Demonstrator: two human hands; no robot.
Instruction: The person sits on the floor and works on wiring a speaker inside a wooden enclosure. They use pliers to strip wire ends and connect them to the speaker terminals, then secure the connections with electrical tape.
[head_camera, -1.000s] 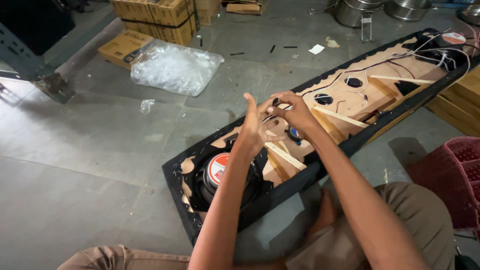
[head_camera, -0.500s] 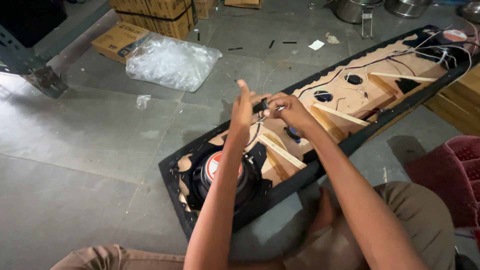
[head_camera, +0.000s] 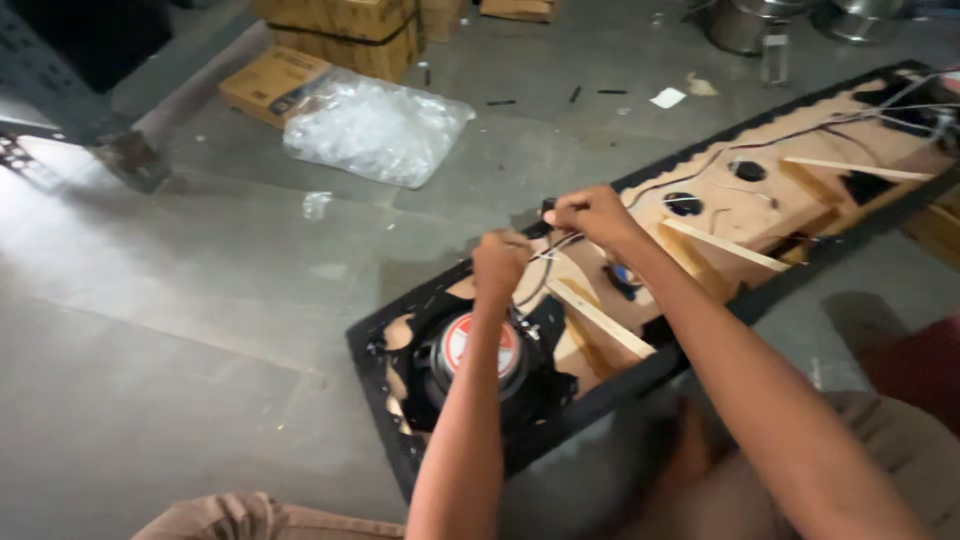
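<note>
Speaker wires (head_camera: 550, 248): thin dark and light leads, stretched between two hands above the open back of a long speaker cabinet (head_camera: 640, 380). Left hand (head_camera: 500, 262) closed in a pinch on the near end of the leads, over the driver. Right hand (head_camera: 592, 213) closed on the far end, near the cabinet's back edge; it may also hold a small dark part, too blurred to tell. Hands close together, not touching.

Handling, as judged: light, limp, easily kinked; likely fragile at soldered ends, so best gripped on the insulation, close to the end being worked.

Orientation: held stretch runs lower left to upper right, roughly along the cabinet's long axis, which crosses the concrete floor (head_camera: 200, 330) diagonally.

Nearby: round speaker driver (head_camera: 480, 352) with red-and-white magnet label, at the cabinet's near end; pale wooden braces (head_camera: 600, 318); clear plastic bag (head_camera: 375, 128) and cardboard boxes (head_camera: 275, 85) well apart.
</note>
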